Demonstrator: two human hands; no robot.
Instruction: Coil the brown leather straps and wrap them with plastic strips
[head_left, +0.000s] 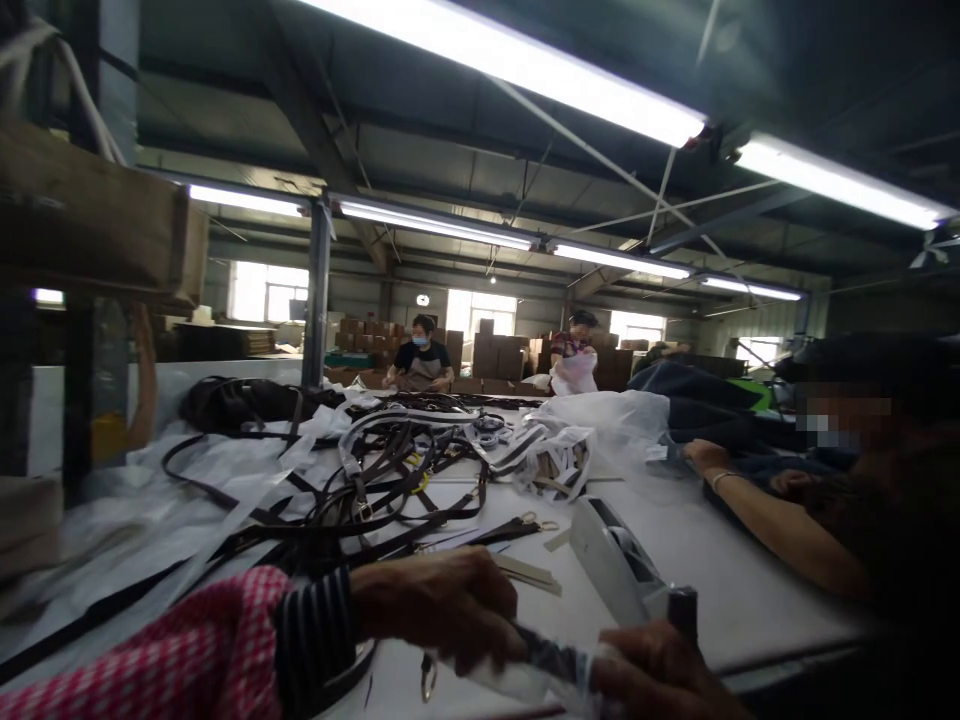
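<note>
My left hand, with a red-and-white checked sleeve and a dark striped cuff, is closed on a dark strap low in the head view. At the strap's other end my right hand grips it, partly cut off by the bottom edge. Clear plastic film lies around and below the strap, blurred. Just beyond my right hand stands a grey tape dispenser. Below my left hand a metal clasp shows on the table. Flat beige strips lie just past my left hand.
A tangled heap of dark straps with buckles covers the table ahead, among clear plastic bags. At the right a co-worker's arm rests near dark cloth. Two more people stand behind. A brown bag hangs upper left.
</note>
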